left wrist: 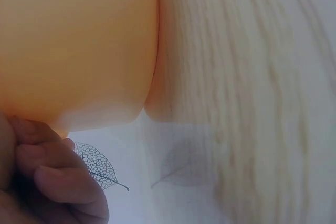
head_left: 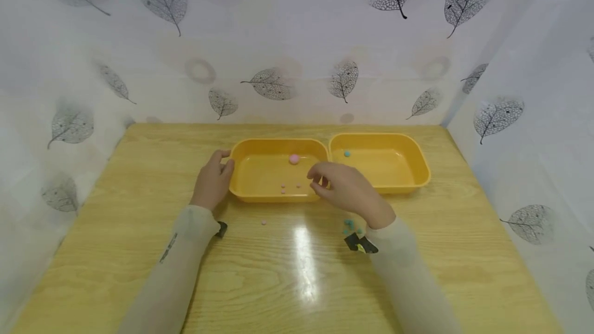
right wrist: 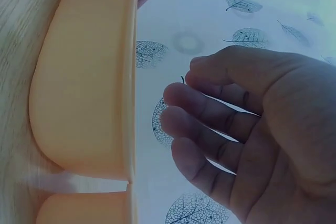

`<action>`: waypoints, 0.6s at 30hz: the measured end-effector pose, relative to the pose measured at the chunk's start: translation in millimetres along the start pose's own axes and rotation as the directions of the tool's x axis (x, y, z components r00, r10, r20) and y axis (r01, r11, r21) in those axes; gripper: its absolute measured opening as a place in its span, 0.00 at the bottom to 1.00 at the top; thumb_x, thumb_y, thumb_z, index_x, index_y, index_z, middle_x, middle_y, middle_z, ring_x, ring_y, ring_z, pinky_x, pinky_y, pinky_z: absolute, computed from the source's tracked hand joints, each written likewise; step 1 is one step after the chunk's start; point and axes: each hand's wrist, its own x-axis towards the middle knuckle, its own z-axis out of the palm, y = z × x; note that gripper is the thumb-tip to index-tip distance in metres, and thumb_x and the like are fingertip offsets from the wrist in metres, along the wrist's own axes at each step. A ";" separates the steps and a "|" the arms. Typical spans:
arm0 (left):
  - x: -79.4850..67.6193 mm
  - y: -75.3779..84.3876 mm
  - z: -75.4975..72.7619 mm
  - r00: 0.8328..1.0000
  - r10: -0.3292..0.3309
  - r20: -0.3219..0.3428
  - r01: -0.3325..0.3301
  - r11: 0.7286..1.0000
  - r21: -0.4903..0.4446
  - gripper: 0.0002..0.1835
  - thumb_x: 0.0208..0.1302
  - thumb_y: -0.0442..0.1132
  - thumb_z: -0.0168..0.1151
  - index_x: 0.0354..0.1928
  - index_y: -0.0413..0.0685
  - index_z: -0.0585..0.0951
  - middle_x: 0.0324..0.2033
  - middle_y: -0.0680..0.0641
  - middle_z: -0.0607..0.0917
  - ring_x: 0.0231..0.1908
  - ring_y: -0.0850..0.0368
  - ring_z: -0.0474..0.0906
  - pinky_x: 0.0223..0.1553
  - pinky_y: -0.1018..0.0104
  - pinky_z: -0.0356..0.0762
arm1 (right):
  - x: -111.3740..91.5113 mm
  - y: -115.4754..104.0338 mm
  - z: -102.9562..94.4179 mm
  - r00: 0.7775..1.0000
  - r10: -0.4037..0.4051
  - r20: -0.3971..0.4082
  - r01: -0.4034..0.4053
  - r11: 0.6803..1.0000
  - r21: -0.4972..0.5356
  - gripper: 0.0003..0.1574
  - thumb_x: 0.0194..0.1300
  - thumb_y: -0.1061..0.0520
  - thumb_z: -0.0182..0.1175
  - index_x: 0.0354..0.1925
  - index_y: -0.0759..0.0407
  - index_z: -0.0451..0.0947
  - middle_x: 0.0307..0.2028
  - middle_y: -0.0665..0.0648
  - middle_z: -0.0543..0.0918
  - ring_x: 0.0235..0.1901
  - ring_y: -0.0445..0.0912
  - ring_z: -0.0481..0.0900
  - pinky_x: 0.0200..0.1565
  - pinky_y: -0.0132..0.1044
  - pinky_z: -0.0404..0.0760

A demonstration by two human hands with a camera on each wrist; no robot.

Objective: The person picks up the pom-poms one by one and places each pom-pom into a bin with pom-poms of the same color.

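Probably for steadiness, the left hand (head_left: 212, 182) grips the left yellow tray (head_left: 260, 169) by its end — pink balls (head_left: 294, 159) lie inside — and the right hand (head_left: 348, 187), empty, fingers loosely bent, hovers above its right side.

Yellow tray (head_left: 260, 169) at the left hand (head_left: 211, 182): smooth, plastic-looking, soft sheen. Second tray (head_left: 385, 164) beyond the right hand (head_left: 345, 187): same material and finish. Pink ball (head_left: 294, 159) left of that hand: matt-looking. Tabletop (head_left: 260, 272) beneath both hands: wood-grained, glossy, streak of reflected light. Sleeves (head_left: 171, 272) behind the hands: matt cloth. Leaf-printed sheet (head_left: 297, 30) beyond them: smooth, thin-looking; cloth or plastic, cannot be told.
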 end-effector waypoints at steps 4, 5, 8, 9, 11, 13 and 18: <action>-0.4 -0.2 -0.9 1.000 0.005 -0.001 -0.005 1.000 -0.003 0.26 0.73 0.56 0.40 0.68 0.53 0.62 0.57 0.38 0.77 0.55 0.45 0.76 0.53 0.48 0.74 | -1.4 -0.2 -1.5 1.000 -0.003 0.013 0.003 1.000 0.005 0.09 0.66 0.51 0.58 0.44 0.49 0.79 0.36 0.43 0.80 0.34 0.43 0.79 0.35 0.33 0.76; -0.4 -0.2 -1.0 1.000 0.007 -0.002 -0.007 1.000 -0.005 0.26 0.73 0.56 0.40 0.68 0.53 0.62 0.57 0.38 0.77 0.55 0.45 0.76 0.53 0.47 0.74 | -1.7 -0.5 -2.3 1.000 -0.006 0.016 0.005 1.000 0.004 0.09 0.66 0.51 0.58 0.44 0.49 0.79 0.35 0.43 0.80 0.34 0.43 0.79 0.35 0.33 0.76; -0.4 -0.7 -1.7 1.000 0.012 -0.006 -0.012 1.000 -0.007 0.26 0.73 0.56 0.40 0.68 0.53 0.63 0.56 0.38 0.77 0.54 0.44 0.76 0.53 0.47 0.74 | -2.6 -2.2 -4.6 1.000 -0.012 0.020 0.012 1.000 0.002 0.09 0.67 0.50 0.58 0.44 0.50 0.79 0.34 0.43 0.80 0.34 0.43 0.79 0.35 0.33 0.76; -0.3 -0.6 -1.9 1.000 0.015 -0.008 -0.015 1.000 -0.005 0.26 0.73 0.56 0.40 0.68 0.53 0.63 0.56 0.38 0.78 0.54 0.44 0.76 0.53 0.47 0.74 | -2.7 -2.7 -5.2 1.000 -0.014 0.019 0.014 1.000 0.002 0.09 0.67 0.50 0.58 0.44 0.50 0.79 0.33 0.42 0.80 0.34 0.43 0.79 0.35 0.33 0.76; -0.4 -0.6 -2.4 1.000 0.018 -0.011 -0.018 1.000 -0.004 0.26 0.73 0.55 0.40 0.67 0.53 0.63 0.56 0.38 0.78 0.54 0.45 0.76 0.52 0.48 0.74 | -3.1 -3.6 -6.2 1.000 -0.017 0.021 0.017 1.000 -0.001 0.10 0.67 0.50 0.58 0.43 0.50 0.79 0.33 0.42 0.80 0.33 0.42 0.78 0.35 0.33 0.76; -0.5 -0.4 -2.7 1.000 0.021 -0.013 -0.021 1.000 -0.001 0.26 0.74 0.55 0.40 0.67 0.52 0.63 0.55 0.38 0.78 0.53 0.44 0.76 0.52 0.47 0.75 | -3.3 -4.2 -6.6 1.000 -0.016 0.025 0.017 1.000 -0.007 0.10 0.67 0.50 0.58 0.43 0.50 0.79 0.32 0.42 0.80 0.33 0.41 0.78 0.35 0.33 0.76; -0.2 0.3 -1.7 1.000 0.010 0.000 -0.010 1.000 0.005 0.25 0.74 0.54 0.40 0.67 0.53 0.63 0.55 0.38 0.78 0.53 0.44 0.77 0.51 0.48 0.75 | -4.2 -4.1 -6.2 0.999 -0.014 0.034 0.015 1.000 -0.027 0.09 0.66 0.50 0.58 0.43 0.50 0.79 0.32 0.41 0.80 0.32 0.39 0.78 0.36 0.32 0.76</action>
